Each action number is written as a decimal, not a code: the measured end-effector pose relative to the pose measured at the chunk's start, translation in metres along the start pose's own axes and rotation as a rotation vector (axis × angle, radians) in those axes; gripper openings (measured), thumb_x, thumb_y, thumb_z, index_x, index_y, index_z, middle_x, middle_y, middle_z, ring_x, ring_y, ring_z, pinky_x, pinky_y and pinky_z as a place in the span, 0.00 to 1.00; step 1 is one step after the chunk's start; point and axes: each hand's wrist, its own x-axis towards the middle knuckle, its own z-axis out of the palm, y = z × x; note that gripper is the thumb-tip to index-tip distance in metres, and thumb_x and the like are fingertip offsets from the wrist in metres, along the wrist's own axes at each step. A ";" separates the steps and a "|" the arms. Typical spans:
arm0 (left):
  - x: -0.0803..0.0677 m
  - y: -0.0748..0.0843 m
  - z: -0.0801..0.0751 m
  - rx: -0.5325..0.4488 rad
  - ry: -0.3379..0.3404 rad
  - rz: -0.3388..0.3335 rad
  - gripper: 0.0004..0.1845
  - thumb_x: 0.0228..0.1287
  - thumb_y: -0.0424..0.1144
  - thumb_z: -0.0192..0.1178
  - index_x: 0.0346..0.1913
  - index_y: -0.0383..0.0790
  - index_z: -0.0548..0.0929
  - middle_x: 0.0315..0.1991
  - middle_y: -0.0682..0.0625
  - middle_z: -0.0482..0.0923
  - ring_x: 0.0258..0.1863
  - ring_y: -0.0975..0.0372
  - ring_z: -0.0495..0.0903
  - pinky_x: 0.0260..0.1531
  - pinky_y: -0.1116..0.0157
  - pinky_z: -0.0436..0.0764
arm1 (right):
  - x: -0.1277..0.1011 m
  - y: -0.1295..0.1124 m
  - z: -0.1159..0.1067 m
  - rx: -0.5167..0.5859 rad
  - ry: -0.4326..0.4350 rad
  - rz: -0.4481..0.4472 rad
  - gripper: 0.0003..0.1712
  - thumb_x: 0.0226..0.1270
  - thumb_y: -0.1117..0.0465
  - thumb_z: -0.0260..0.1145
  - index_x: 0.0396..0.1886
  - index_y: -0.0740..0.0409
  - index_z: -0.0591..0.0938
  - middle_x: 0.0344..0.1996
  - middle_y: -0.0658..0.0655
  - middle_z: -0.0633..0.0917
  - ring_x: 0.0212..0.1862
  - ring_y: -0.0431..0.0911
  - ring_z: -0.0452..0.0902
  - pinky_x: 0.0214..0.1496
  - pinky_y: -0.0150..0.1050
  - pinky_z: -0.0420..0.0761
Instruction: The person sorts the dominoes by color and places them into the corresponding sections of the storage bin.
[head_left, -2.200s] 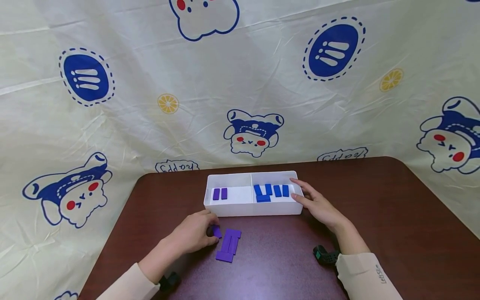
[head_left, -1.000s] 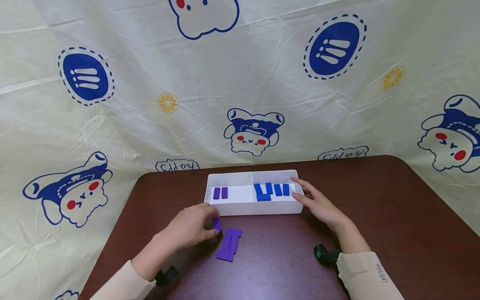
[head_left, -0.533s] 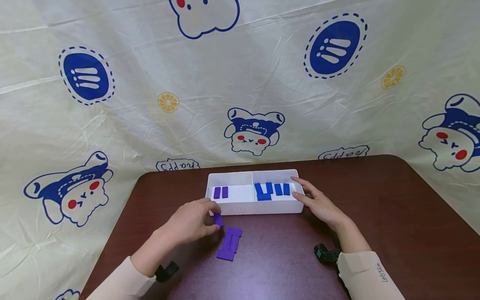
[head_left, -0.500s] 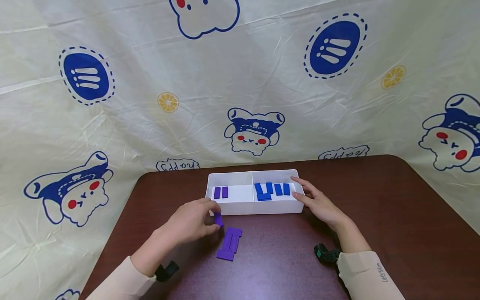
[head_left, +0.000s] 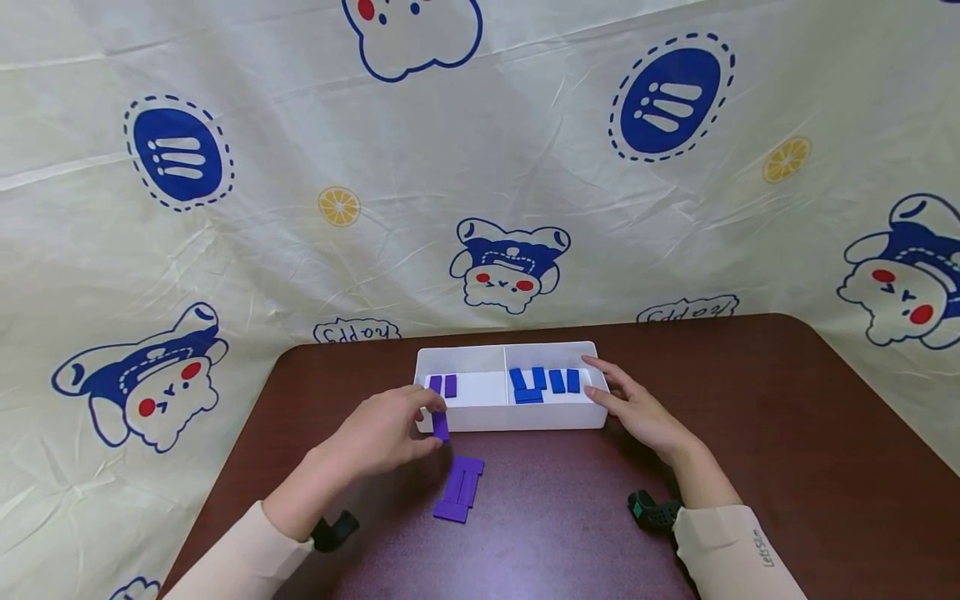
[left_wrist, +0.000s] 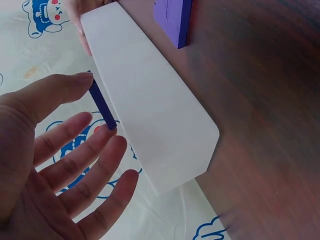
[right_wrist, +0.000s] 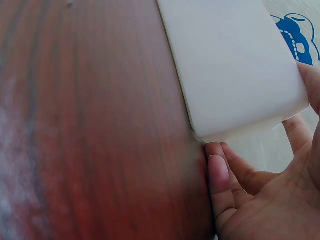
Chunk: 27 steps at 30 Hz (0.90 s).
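Observation:
My left hand (head_left: 378,429) pinches a small purple tile (head_left: 441,427) between thumb and fingertip, in front of the left end of a white two-part box (head_left: 517,418). In the left wrist view the tile (left_wrist: 102,101) appears edge-on beside the box wall (left_wrist: 150,107), the other fingers loosely spread. My right hand (head_left: 641,417) grips the box's right end, thumb and fingers at its rim and end wall. Two purple tiles (head_left: 451,386) stand in the left compartment. Several blue tiles (head_left: 557,381) are in the right compartment. Nearer me on the table, several purple tiles (head_left: 459,490) lie grouped together.
The dark brown table (head_left: 555,517) has rounded far corners. Behind it hangs a pale printed cloth (head_left: 405,275). Black straps (head_left: 654,510) are worn at both wrists, by the light sleeves (head_left: 731,546).
My left hand has lifted the purple tile from beside the table group and carried it forward to the box's front wall. My right hand has stayed at the box's right end.

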 end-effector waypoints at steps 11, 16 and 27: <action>0.007 -0.003 -0.006 0.022 0.038 0.015 0.20 0.58 0.44 0.77 0.53 0.48 0.86 0.45 0.54 0.86 0.43 0.60 0.85 0.40 0.61 0.82 | 0.000 -0.001 0.002 0.012 0.002 0.000 0.39 0.78 0.38 0.58 0.83 0.31 0.57 0.77 0.66 0.62 0.73 0.64 0.63 0.72 0.73 0.62; 0.010 -0.005 -0.007 0.031 0.055 0.009 0.19 0.58 0.45 0.77 0.52 0.49 0.86 0.47 0.56 0.86 0.46 0.59 0.85 0.43 0.60 0.83 | 0.000 -0.001 0.001 0.007 0.002 0.009 0.39 0.77 0.37 0.58 0.82 0.29 0.57 0.78 0.66 0.61 0.74 0.64 0.62 0.72 0.73 0.61; 0.023 -0.008 -0.011 0.059 0.080 0.019 0.16 0.60 0.47 0.76 0.49 0.49 0.87 0.47 0.52 0.86 0.48 0.56 0.82 0.47 0.56 0.82 | -0.001 0.000 0.000 0.008 0.003 0.009 0.39 0.77 0.36 0.58 0.82 0.29 0.57 0.79 0.66 0.60 0.74 0.64 0.61 0.72 0.74 0.60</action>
